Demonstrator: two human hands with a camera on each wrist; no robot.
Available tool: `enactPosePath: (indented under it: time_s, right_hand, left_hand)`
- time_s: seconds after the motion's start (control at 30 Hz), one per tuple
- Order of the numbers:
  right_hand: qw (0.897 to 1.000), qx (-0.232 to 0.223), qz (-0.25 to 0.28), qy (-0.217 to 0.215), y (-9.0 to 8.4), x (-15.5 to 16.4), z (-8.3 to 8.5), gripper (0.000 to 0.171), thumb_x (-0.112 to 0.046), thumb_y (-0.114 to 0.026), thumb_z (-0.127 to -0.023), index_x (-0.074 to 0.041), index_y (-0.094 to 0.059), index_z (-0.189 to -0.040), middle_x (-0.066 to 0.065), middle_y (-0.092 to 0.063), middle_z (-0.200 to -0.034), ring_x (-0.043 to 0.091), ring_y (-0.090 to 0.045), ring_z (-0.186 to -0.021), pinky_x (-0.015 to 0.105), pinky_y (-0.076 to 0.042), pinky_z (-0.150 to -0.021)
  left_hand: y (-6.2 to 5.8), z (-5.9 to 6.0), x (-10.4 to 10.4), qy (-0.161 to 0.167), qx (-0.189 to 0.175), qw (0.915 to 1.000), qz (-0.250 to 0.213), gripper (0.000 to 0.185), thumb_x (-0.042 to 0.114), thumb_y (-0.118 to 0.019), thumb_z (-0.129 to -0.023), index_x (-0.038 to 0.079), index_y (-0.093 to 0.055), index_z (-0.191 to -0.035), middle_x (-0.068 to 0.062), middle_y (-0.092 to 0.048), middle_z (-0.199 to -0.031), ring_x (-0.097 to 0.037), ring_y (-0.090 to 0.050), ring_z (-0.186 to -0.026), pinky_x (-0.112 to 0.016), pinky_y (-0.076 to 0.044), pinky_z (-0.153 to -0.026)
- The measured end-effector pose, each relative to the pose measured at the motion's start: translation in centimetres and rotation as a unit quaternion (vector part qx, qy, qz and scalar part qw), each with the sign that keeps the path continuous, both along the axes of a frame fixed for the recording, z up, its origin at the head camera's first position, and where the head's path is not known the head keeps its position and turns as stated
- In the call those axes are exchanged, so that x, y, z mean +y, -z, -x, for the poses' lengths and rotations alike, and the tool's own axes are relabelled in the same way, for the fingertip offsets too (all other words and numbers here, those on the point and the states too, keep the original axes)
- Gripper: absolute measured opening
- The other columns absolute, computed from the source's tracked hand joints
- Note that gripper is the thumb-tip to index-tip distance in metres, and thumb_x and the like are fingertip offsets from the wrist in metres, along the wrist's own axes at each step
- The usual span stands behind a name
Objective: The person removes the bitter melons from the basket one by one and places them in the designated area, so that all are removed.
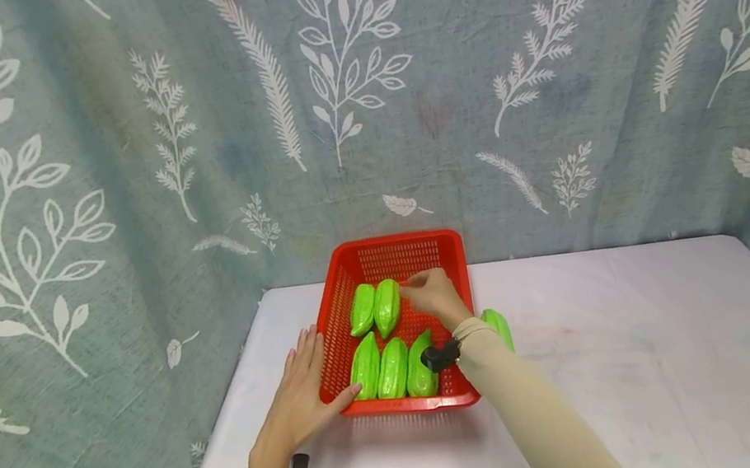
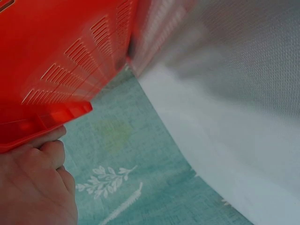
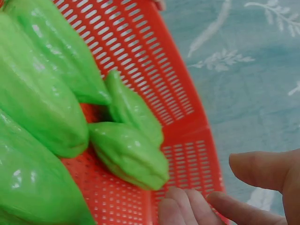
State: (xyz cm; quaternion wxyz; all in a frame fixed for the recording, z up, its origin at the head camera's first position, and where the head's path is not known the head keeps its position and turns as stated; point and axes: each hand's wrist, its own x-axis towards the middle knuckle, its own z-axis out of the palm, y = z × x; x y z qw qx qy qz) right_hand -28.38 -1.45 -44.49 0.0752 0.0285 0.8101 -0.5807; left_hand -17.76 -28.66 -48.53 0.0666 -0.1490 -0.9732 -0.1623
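Note:
A red plastic basket [image 1: 412, 401] holds several glossy, ridged green fruits, shaped like star fruit. Three lie side by side along its front, such as this fruit [image 1: 392, 368]; two more, one of them this fruit [image 1: 387, 308], lie together farther back. My left hand [image 1: 302, 397] rests on the left rim, fingers straight along it and thumb across the front corner. Inside the basket, my right hand [image 1: 433, 295] is just right of the rear pair. The right wrist view shows its thumb and fingers apart, with nothing between them, near the closest rear fruit [image 3: 131, 157].
Another green fruit [image 1: 498, 327] lies on the white table [image 1: 630, 356] just outside the basket's right side, partly hidden by the right sleeve [image 1: 525, 400]. A grey-green cloth [image 1: 447, 129] with white leaf prints hangs behind the table and along its left.

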Motion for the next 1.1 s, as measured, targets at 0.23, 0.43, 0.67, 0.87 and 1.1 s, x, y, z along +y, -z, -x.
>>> enactPosePath:
  time_s: [0.23, 0.43, 0.67, 0.87, 1.1]
  right_hand:
    - [1.000, 0.008, -0.018, -0.007, 1.2, -1.2, 0.4, 0.042, -0.023, -0.069, -0.098, 0.005, -0.066, -0.130, 0.022, -0.068, -0.131, 0.036, -0.067, -0.117, 0.048, -0.059, -0.097]
    - [0.999, 0.008, -0.031, -0.010, 2.1, -1.5, 0.4, 0.044, -0.020, -0.068, -0.099, 0.008, -0.064, -0.132, 0.024, -0.065, -0.135, 0.038, -0.066, -0.119, 0.052, -0.057, -0.100]
    - [0.999, 0.009, -0.044, -0.011, 2.5, -2.1, 1.0, 0.023, -0.016, -0.071, -0.096, 0.005, -0.072, -0.103, 0.006, -0.062, -0.080, 0.017, -0.055, -0.067, 0.032, -0.049, -0.063]
    - [0.998, 0.010, -0.054, -0.022, 3.4, -2.6, 1.7, 0.033, -0.016, -0.070, -0.095, -0.005, -0.054, -0.070, -0.002, -0.036, -0.059, 0.013, -0.034, -0.052, 0.028, -0.032, -0.050]
    - [0.998, 0.013, -0.055, -0.013, 4.0, -3.4, 2.0, 0.030, -0.018, -0.073, -0.094, 0.000, -0.057, -0.075, -0.003, -0.040, -0.050, 0.019, -0.053, -0.048, 0.031, -0.049, -0.050]
  left_hand:
    - [-0.2, -0.1, -0.2, -0.003, 0.002, 1.0000, -0.002, 0.111, 0.070, -0.062, -0.090, 0.000, -0.019, -0.164, -0.017, -0.013, -0.175, -0.035, -0.010, -0.164, -0.059, -0.015, -0.131]
    - [0.3, -0.3, 0.0, -0.005, -0.003, 1.0000, -0.006, 0.111, 0.071, -0.062, -0.089, 0.001, -0.020, -0.164, -0.016, -0.014, -0.175, -0.034, -0.011, -0.164, -0.059, -0.016, -0.130]
    - [0.3, -0.2, -0.3, -0.004, 0.003, 1.0000, -0.002, 0.112, 0.072, -0.063, -0.089, 0.002, -0.020, -0.164, -0.016, -0.014, -0.174, -0.033, -0.010, -0.164, -0.059, -0.017, -0.130]
    - [0.2, -0.4, 0.0, 0.000, 0.020, 0.9997, -0.015, 0.110, 0.069, -0.066, -0.088, -0.001, -0.023, -0.163, -0.019, -0.018, -0.173, -0.037, -0.014, -0.162, -0.062, -0.020, -0.128]
    - [0.2, -0.4, 0.0, -0.009, 0.004, 0.9999, -0.004, 0.112, 0.073, -0.062, -0.089, 0.001, -0.021, -0.164, -0.016, -0.015, -0.174, -0.035, -0.012, -0.163, -0.061, -0.019, -0.129]
